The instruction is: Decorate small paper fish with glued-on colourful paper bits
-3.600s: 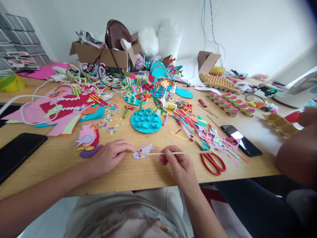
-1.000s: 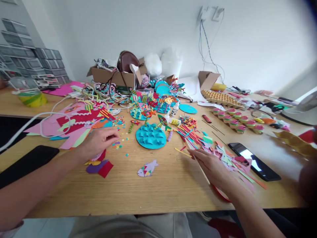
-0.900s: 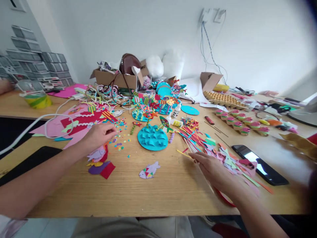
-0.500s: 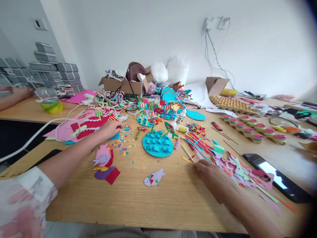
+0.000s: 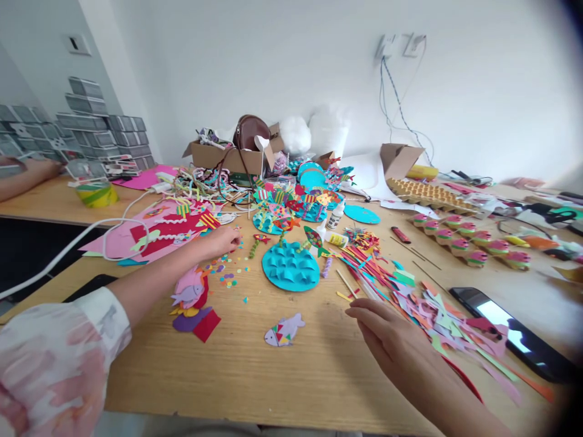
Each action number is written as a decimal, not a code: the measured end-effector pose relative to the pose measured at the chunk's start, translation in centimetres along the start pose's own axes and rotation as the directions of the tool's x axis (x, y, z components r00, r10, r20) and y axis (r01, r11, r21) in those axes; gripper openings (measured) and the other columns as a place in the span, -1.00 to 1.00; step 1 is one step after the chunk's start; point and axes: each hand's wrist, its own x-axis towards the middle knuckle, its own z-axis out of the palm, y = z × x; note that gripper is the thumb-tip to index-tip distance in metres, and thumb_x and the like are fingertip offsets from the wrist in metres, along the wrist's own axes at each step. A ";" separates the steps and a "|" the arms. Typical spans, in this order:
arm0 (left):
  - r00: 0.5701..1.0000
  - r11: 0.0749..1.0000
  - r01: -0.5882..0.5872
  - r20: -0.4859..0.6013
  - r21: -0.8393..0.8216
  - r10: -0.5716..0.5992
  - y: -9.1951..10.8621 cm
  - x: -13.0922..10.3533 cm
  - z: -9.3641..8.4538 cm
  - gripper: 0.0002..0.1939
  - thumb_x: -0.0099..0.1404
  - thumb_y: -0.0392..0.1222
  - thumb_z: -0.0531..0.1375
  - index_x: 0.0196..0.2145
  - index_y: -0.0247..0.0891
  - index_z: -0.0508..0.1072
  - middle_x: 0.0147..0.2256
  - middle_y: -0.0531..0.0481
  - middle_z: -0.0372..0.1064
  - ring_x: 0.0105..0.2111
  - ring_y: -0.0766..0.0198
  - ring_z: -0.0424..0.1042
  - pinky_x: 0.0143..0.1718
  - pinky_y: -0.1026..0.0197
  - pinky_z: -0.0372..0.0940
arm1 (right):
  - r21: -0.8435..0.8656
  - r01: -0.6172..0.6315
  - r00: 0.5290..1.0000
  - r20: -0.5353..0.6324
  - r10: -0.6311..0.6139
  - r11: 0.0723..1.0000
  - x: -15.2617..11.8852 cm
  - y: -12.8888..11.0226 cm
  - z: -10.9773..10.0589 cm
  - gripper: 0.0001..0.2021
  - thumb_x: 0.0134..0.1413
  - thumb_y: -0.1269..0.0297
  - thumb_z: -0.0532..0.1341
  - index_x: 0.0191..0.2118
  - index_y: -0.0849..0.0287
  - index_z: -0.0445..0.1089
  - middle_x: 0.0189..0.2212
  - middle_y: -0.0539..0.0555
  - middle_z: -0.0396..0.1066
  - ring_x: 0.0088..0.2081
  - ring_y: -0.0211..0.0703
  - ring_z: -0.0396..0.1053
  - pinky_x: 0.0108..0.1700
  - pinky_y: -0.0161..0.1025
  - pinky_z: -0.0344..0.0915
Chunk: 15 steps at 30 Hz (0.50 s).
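My left hand (image 5: 223, 241) reaches over the scattered paper confetti (image 5: 228, 276), fingers curled together. Whatever it pinches, if anything, is too small to make out. My right hand (image 5: 387, 331) hovers low over the table's right half, fingers stretched forward and holding nothing visible. Just beyond its fingertips lies a thin wooden stick (image 5: 347, 283). Between the hands, a lilac paper fish (image 5: 285, 330) with small coloured triangles lies flat. Farther back stands a turquoise oval base (image 5: 291, 267) with curled paper waves and a green spotted fish (image 5: 314, 238) on it.
Paper strips (image 5: 368, 273) and offcuts spread right, beside a black phone (image 5: 510, 334). Glue bottles (image 5: 336, 215) stand behind the turquoise base. Paper fish cutouts (image 5: 189, 294) lie left. A white cable (image 5: 59, 261) crosses the left edge, near another person's arm (image 5: 27, 176).
My left hand has moved right, over the confetti. My right hand has drawn back slightly from the wooden stick, which stays on the table.
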 end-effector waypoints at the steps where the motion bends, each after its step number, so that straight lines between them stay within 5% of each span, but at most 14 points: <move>1: 1.000 1.000 0.001 0.000 0.003 -0.001 -0.2 0.4 0.0 -0.84 0.05 -0.32 0.10 -0.43 -0.26 0.48 -0.46 0.03 0.44 -0.42 0.29 0.36 -0.42 0.35 0.16 | 0.006 0.005 1.000 0.004 -0.005 1.000 0.0 -0.3 -0.1 -0.67 0.14 0.41 -0.08 -0.26 0.13 0.43 -0.23 0.16 0.45 -0.25 -0.11 0.45 -0.30 -0.23 0.39; 7: 0.997 0.997 0.072 0.004 0.017 -0.072 -3.0 2.6 -1.0 -0.82 0.25 -0.24 0.09 -0.22 -0.34 0.41 -0.27 -0.05 0.39 -0.29 0.25 0.37 -0.26 0.19 0.28 | 0.031 0.003 0.997 0.081 -0.006 1.000 -0.2 -1.3 -0.2 -0.68 0.14 0.45 -0.08 -0.21 0.16 0.41 -0.21 0.17 0.43 -0.24 -0.12 0.43 -0.27 -0.22 0.38; 15: 0.989 1.000 0.006 0.145 0.008 -0.007 -3.9 2.7 0.7 -0.72 0.28 -0.14 0.09 -0.08 -0.31 0.31 -0.11 -0.10 0.30 -0.19 0.20 0.35 -0.20 0.05 0.32 | 0.103 -0.027 0.977 0.212 0.005 0.994 0.2 -2.5 0.6 -0.68 0.06 0.54 -0.05 -0.25 0.19 0.42 -0.25 0.17 0.44 -0.22 -0.10 0.42 -0.22 -0.21 0.37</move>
